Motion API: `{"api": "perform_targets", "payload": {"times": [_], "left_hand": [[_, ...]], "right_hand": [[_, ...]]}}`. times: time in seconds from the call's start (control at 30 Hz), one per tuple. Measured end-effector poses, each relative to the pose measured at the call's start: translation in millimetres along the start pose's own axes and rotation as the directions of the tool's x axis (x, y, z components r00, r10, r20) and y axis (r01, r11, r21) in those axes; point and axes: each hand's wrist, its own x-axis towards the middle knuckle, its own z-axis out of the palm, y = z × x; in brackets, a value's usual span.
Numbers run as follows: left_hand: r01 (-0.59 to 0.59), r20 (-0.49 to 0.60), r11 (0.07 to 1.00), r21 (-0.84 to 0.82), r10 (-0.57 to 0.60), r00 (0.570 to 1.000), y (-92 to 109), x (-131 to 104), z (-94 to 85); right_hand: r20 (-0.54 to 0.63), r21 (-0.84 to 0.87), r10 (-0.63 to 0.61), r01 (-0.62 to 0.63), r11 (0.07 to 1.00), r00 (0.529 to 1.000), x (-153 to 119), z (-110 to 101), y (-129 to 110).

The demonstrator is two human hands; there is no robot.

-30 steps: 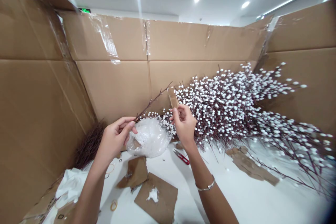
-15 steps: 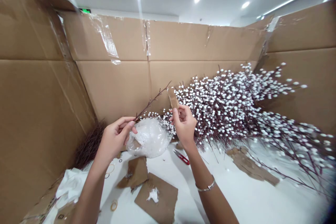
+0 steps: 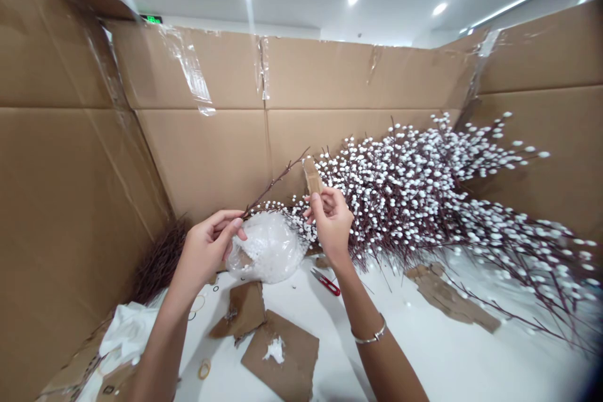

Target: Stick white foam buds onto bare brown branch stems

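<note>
Between the thumb and fingers of my left hand [image 3: 214, 242] is the lower end of a thin brown twig [image 3: 276, 183], which slants up to the right and bears no white buds. My right hand [image 3: 331, 223] pinches a narrow strip of cardboard [image 3: 311, 176], held upright. The twig's tip is close to the top of the strip; whether they touch I cannot tell. Below and between my hands lies a clear plastic bag [image 3: 273, 248] with small white beads in it. Red-handled thread snips [image 3: 326, 282] lie on the table beside my right wrist.
A large heap of white-budded branches [image 3: 405, 188] fills the right and back. Bare brown twigs [image 3: 160, 260] are bundled at the left. Cardboard pieces [image 3: 287, 361] lie in front, one with a white smear [image 3: 274, 350]. Tall cardboard walls [image 3: 211, 151] surround the white table [image 3: 377, 301].
The twig's tip has shifted slightly right and down, and the cardboard strip has moved slightly right. Both hands keep their grip and are almost still.
</note>
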Motion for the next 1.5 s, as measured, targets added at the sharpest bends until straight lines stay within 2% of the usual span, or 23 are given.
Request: {"api": "perform_targets", "payload": {"times": [1.5], "left_hand": [[0.015, 0.012, 1.0, -0.006, -0.015, 1.0, 2.5, -1.0, 1.1]], "right_hand": [[-0.006, -0.004, 0.012, -0.012, 1.0, 1.0, 0.9, 0.4, 1.0]]}}
